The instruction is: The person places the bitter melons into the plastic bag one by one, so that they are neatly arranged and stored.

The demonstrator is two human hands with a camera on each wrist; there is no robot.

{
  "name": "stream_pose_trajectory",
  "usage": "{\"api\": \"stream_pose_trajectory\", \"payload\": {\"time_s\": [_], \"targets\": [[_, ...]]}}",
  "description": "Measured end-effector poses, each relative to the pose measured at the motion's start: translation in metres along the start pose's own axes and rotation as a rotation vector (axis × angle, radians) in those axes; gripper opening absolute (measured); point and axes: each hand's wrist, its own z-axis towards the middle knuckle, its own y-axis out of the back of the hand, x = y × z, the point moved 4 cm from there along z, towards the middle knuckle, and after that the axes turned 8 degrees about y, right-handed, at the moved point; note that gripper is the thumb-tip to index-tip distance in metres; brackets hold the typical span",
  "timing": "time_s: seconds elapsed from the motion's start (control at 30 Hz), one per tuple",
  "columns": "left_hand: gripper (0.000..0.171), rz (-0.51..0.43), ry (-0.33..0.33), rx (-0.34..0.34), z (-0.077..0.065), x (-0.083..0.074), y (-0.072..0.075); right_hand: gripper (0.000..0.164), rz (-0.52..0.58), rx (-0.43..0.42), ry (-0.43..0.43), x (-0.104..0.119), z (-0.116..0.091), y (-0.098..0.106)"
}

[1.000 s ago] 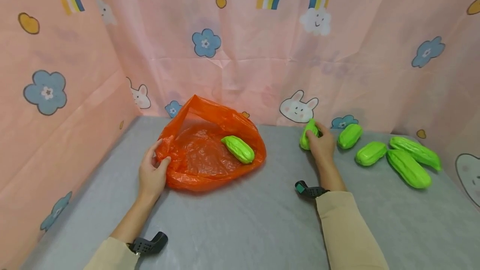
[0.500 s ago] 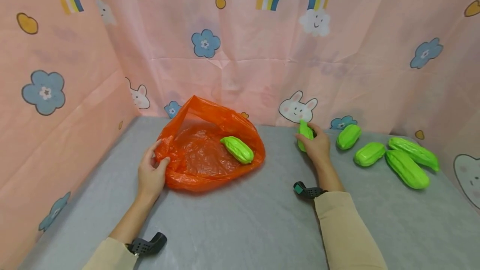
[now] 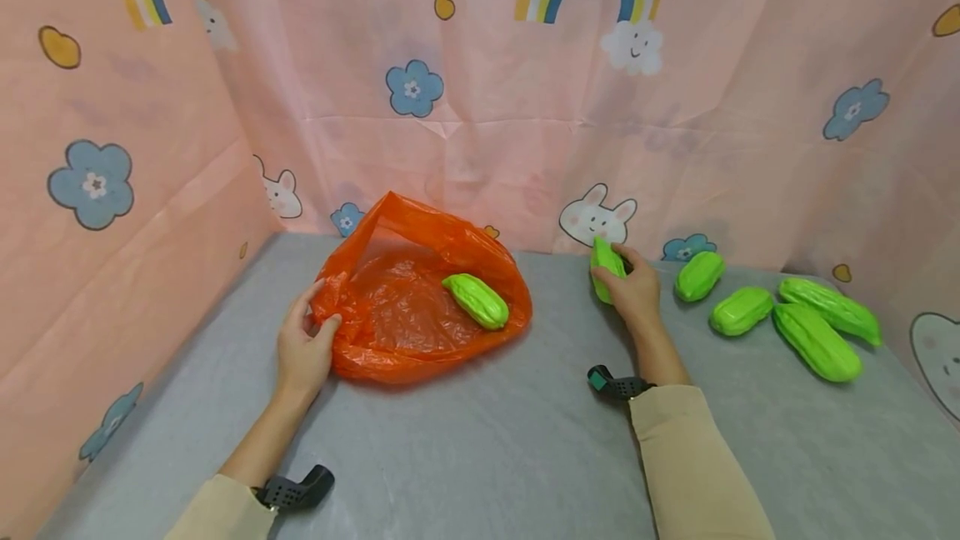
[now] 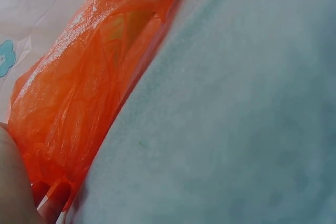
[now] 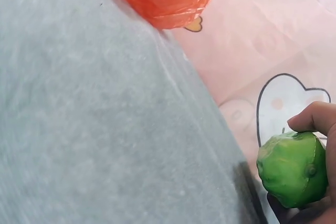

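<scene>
- Right hand [image 3: 636,286]: its fingers [image 3: 630,255] and thumb are parted just by the girth of a green vegetable [image 3: 604,261] and pinch it, pointed tip up, near the bench's back edge.
- Left hand [image 3: 303,350]: fingers and thumb, a short gap apart, grip the left rim of an orange bag [image 3: 408,369], whose mouth gapes widely.
- The right wrist view adds the held vegetable's rounded end and small nub, which the head view hides; whether it touches the bench, I cannot tell.
- The left wrist view gives the bag's outer wall, with a yellowish patch through the plastic; only the head view looks inside, where one bagged vegetable [image 3: 476,301] lies at the right.
- The bench [image 3: 465,457] shows between bag and right hand, and broadly toward its front.
- Four loose vegetables [image 3: 741,311] lie toward the back right corner, the rightmost two touching.
- Printed pink cloth [image 3: 487,123] rises along the bench's back and left edges.
</scene>
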Motion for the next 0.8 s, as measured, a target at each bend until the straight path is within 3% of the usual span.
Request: {"api": "stream_pose_trajectory", "payload": {"time_s": [0.17, 0.4, 0.8], "targets": [[0.053, 0.010, -0.002, -0.004, 0.000, 0.000, 0.000, 0.064, 0.029, 0.010, -0.022, 0.006, 0.001, 0.002], [0.053, -0.004, -0.003, -0.005, 0.000, 0.002, 0.000, 0.063, 0.126, 0.014, 0.044, 0.023, 0.005, 0.008], [0.055, -0.007, 0.004, 0.010, 0.002, 0.003, 0.000, 0.062, 0.160, 0.031, 0.112, 0.054, 0.002, 0.021]]}}
